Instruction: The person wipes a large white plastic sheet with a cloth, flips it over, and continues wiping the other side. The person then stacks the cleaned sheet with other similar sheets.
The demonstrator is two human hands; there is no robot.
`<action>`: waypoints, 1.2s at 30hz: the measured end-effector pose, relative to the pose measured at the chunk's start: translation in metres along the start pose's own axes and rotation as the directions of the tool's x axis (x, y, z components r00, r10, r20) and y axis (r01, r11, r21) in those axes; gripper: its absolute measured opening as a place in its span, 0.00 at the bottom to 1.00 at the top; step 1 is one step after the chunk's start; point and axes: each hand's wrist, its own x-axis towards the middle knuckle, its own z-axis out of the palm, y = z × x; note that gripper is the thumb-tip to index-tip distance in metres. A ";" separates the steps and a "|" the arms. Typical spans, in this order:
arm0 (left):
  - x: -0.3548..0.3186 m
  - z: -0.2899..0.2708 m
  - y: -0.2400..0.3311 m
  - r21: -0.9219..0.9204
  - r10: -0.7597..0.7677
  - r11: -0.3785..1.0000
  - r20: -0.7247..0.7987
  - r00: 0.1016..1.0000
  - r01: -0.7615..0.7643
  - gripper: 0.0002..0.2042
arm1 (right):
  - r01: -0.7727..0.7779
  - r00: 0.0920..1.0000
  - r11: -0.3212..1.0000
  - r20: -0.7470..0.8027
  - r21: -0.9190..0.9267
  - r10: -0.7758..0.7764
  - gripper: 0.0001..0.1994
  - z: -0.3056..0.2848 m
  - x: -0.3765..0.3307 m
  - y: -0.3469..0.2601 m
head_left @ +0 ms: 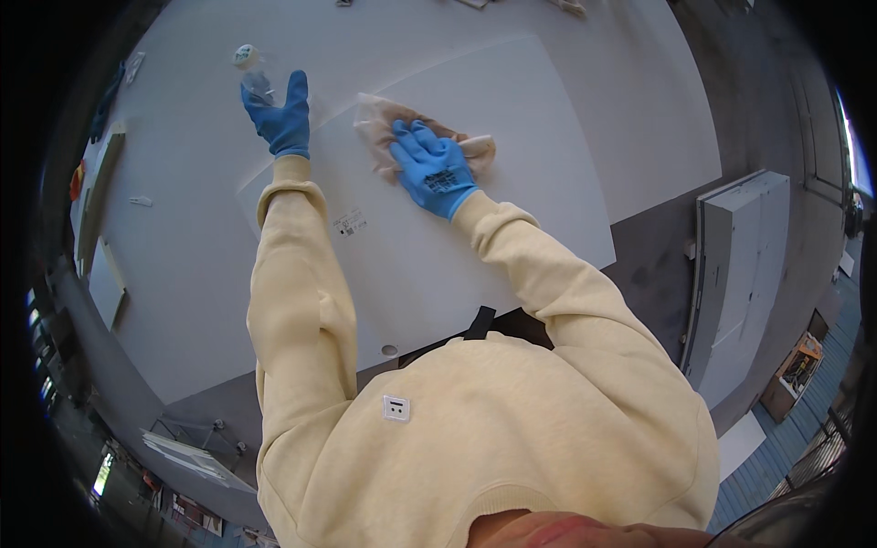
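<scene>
My left hand [283, 124], in a blue glove, is wrapped round a clear plastic bottle [259, 84] with a whitish cap, held over the far left of the white work surface. The glove hides the bottle's lower part. My right hand [435, 170], gloved the same way, lies with its fingers pressed together on a crumpled pinkish-beige cloth [375, 122]. That cloth rests on a large white panel [475, 265] in front of me. A small printed label [349, 222] sits on the panel between my forearms, and a round hole [390, 351] shows near its close edge.
Beneath the panel spreads a larger white surface [183, 283], with a small white scrap [141, 201] at left. Narrow boards [99, 196] stand along its left side. White panels [744, 265] are stacked at right, and an open box [797, 370] holds tools or parts beyond.
</scene>
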 end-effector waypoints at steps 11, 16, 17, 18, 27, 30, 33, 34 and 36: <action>-0.089 -0.020 0.035 0.332 -0.181 0.925 -0.041 0.983 0.185 0.49 | 0.020 0.986 0.999 -0.163 -0.037 -0.026 0.19 -0.004 0.049 0.102; -0.200 -0.013 0.064 0.624 -0.182 0.778 0.122 0.976 0.067 0.50 | -0.211 0.937 0.964 -0.315 -0.161 0.152 0.20 -0.031 0.045 0.224; -0.212 -0.006 0.072 0.665 -0.170 0.746 0.191 0.967 0.000 0.50 | -0.217 0.931 0.964 -0.330 -0.156 0.156 0.20 -0.032 0.043 0.231; -0.221 0.000 0.078 0.702 -0.164 0.709 0.257 0.952 -0.068 0.49 | -0.220 0.925 0.964 -0.344 -0.149 0.158 0.21 -0.031 0.042 0.234; -0.232 0.031 0.091 0.813 -0.264 0.538 0.415 0.871 -0.224 0.43 | -0.198 0.954 0.979 -0.242 -0.056 0.179 0.25 -0.064 -0.103 0.193; -0.232 0.032 0.089 0.824 -0.257 0.508 0.423 0.869 -0.251 0.43 | -0.207 0.950 0.971 -0.262 -0.117 0.171 0.25 -0.060 -0.104 0.197; -0.233 0.030 0.089 0.824 -0.242 0.501 0.429 0.870 -0.267 0.43 | -0.223 0.930 0.967 -0.325 -0.128 0.171 0.24 -0.048 -0.045 0.214; -0.233 0.031 0.089 0.814 -0.237 0.517 0.435 0.869 -0.266 0.43 | -0.210 0.928 0.968 -0.340 -0.139 0.152 0.24 -0.043 -0.019 0.226; -0.231 0.033 0.089 0.795 -0.225 0.547 0.441 0.869 -0.262 0.44 | -0.211 0.926 0.965 -0.348 -0.153 0.147 0.23 -0.036 0.025 0.245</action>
